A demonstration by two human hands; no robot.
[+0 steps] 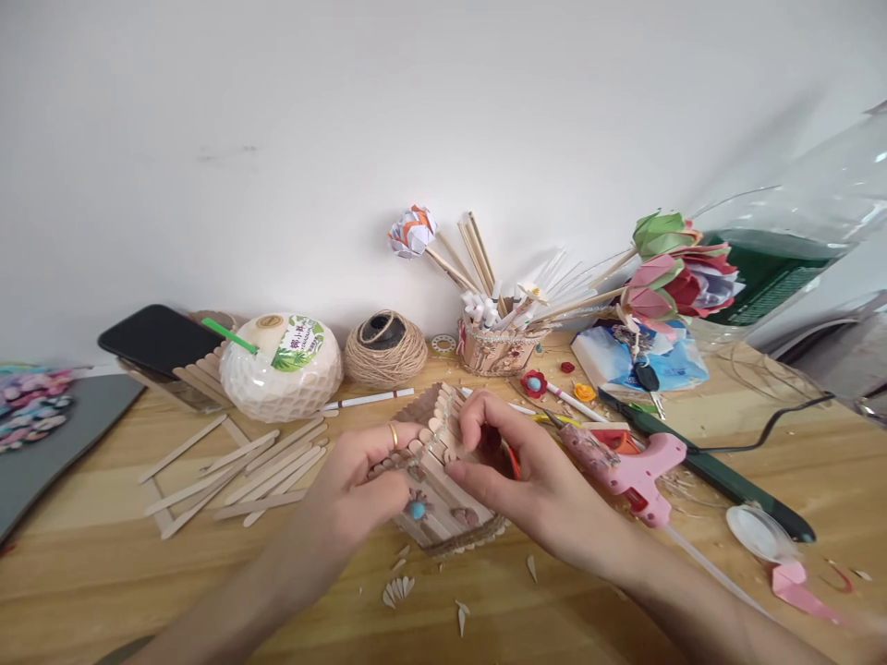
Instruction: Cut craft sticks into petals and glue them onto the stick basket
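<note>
Wooden desk (pixel 103 563), green-labelled coconut (pixel 281 365), both hands (pixel 360 485) (pixel 533 485) grasping stick box (pixel 436 480), label unreadable.

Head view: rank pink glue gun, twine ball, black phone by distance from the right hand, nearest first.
From the right hand:
1. Pink glue gun, just to its right, almost touching the hand.
2. Twine ball, behind and to the left, near the wall.
3. Black phone, far left at the back of the table, propped on craft sticks.
</note>
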